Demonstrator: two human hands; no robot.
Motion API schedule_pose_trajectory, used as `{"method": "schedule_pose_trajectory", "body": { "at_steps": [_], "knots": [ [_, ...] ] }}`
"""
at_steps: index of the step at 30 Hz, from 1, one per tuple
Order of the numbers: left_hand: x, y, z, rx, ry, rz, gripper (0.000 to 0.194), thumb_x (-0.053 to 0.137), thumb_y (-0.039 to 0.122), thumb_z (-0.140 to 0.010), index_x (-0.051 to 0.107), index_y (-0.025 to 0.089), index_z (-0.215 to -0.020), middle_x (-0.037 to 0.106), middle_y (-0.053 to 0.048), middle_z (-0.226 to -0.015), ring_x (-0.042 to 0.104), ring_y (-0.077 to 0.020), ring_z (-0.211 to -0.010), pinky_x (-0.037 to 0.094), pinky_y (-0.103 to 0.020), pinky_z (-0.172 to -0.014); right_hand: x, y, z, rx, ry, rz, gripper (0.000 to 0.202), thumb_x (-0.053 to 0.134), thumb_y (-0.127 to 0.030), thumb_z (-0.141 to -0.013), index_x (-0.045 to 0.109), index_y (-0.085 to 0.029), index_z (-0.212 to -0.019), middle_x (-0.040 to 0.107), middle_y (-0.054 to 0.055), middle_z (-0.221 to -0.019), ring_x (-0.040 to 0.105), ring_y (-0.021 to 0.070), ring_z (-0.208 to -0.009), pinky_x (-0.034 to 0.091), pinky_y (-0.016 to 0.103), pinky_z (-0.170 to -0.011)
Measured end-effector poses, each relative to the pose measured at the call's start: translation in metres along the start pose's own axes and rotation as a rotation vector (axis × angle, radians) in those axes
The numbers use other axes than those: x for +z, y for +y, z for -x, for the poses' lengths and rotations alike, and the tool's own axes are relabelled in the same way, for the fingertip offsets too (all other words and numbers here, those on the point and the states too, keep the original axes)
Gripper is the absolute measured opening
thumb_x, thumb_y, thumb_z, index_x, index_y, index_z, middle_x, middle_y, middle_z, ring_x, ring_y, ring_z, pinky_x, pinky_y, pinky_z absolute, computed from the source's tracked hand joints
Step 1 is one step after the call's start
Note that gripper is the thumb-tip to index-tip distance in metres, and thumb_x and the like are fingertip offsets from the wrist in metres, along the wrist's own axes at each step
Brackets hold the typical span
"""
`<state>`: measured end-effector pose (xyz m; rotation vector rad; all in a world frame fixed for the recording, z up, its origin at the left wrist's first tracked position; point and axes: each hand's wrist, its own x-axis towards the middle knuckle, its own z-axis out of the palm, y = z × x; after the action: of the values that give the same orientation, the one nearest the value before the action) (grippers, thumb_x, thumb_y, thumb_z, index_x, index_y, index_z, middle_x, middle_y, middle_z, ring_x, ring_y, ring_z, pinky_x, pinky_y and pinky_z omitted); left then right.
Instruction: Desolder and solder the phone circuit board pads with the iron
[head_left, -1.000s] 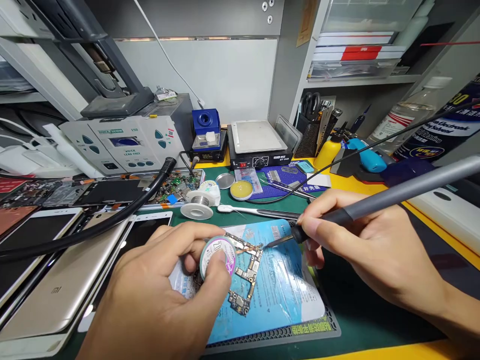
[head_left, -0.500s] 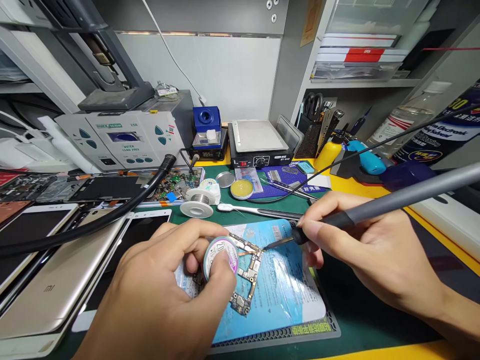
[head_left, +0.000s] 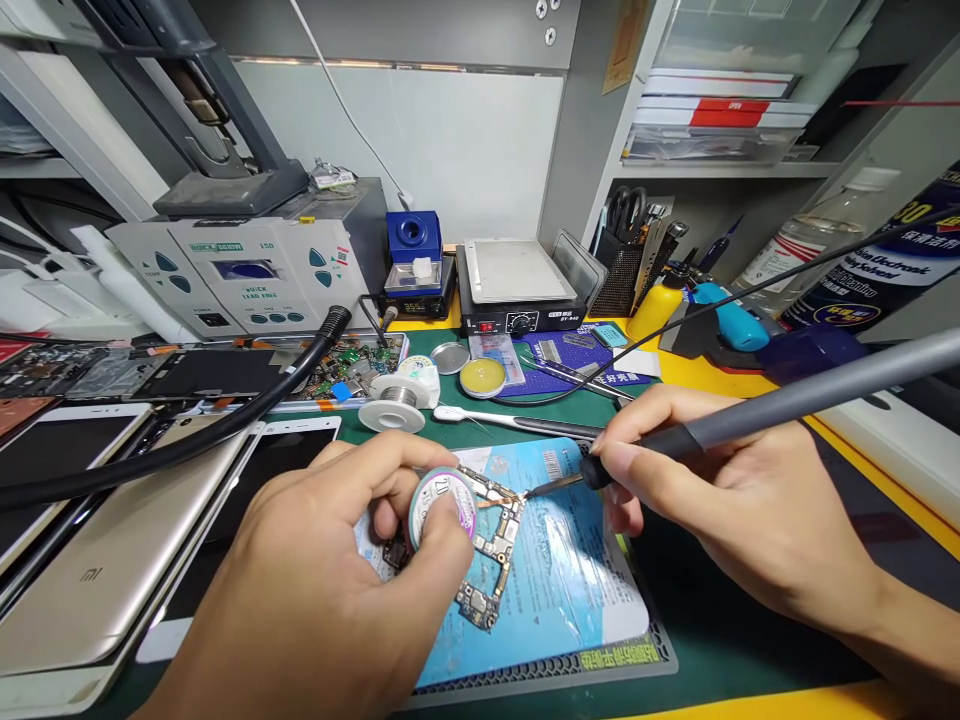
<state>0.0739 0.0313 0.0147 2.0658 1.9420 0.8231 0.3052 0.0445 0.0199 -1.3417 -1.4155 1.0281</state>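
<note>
My left hand (head_left: 352, 550) is closed on a small round spool of desoldering braid (head_left: 442, 508), thumb on its labelled face. A thin copper-coloured strip runs from the spool to the upper right corner of a phone logic board (head_left: 501, 545). That board lies on a blue and white plastic packet (head_left: 559, 560), partly hidden by my left hand. My right hand (head_left: 720, 490) grips a grey soldering iron (head_left: 720, 425) like a pen. Its dark tip points left and meets the strip's end at the board's corner.
Behind the hands are a toothbrush-like brush (head_left: 517, 424), a solder wire reel (head_left: 394, 403) and an open tin of yellow paste (head_left: 483, 377). A black hose (head_left: 247, 415) crosses above several phones at left. The iron's cable (head_left: 720, 303) arcs across the right side.
The iron's tip has shifted slightly left and down onto the strip's end. My left hand and the spool have tilted a little; the board stays nearly in place.
</note>
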Motion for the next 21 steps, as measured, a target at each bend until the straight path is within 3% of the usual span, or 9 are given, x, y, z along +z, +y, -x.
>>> {"method": "schedule_pose_trajectory", "body": {
  "at_steps": [4, 10, 15, 21],
  "knots": [
    [0.0005, -0.0093, -0.0023, 0.104, -0.02, -0.021, 0.02, 0.063, 0.044, -0.086, 0.082, 0.038, -0.084, 0.074, 0.008, -0.062, 0.07, -0.0152, -0.053, 0.052, -0.023, -0.048, 0.0009, 0.0005, 0.0005, 0.004, 0.017, -0.011, 0.016, 0.086, -0.028, -0.076, 0.073, -0.023, -0.067, 0.067, -0.001, -0.052, 0.061, 0.0164, -0.047, 0.043, 0.027, -0.044],
    [0.0, -0.0053, -0.0001, 0.041, -0.001, -0.038, 0.025, 0.059, 0.044, -0.086, 0.082, 0.037, -0.084, 0.077, 0.007, -0.068, 0.071, -0.0169, -0.058, 0.054, -0.028, -0.056, 0.0, 0.0003, 0.0002, -0.001, 0.003, 0.024, 0.014, 0.084, -0.026, -0.076, 0.073, -0.023, -0.067, 0.067, -0.001, -0.055, 0.063, 0.0162, -0.048, 0.045, 0.027, -0.045],
    [0.0008, -0.0108, -0.0012, 0.15, -0.002, -0.03, 0.02, 0.063, 0.039, -0.085, 0.082, 0.037, -0.085, 0.078, 0.008, -0.066, 0.073, -0.0157, -0.055, 0.053, -0.023, -0.049, -0.0015, 0.0012, -0.0007, -0.024, -0.005, 0.037, 0.016, 0.084, -0.027, -0.077, 0.073, -0.023, -0.067, 0.067, -0.001, -0.056, 0.064, 0.0168, -0.048, 0.045, 0.027, -0.044],
    [0.0014, -0.0119, -0.0006, 0.162, -0.021, -0.054, 0.02, 0.063, 0.04, -0.088, 0.083, 0.037, -0.086, 0.077, 0.008, -0.066, 0.073, -0.0159, -0.055, 0.055, -0.023, -0.05, -0.0021, 0.0016, -0.0006, -0.073, -0.018, 0.092, 0.015, 0.081, -0.027, -0.08, 0.073, -0.022, -0.068, 0.067, -0.001, -0.057, 0.064, 0.0165, -0.05, 0.047, 0.027, -0.047]
  ]
}}
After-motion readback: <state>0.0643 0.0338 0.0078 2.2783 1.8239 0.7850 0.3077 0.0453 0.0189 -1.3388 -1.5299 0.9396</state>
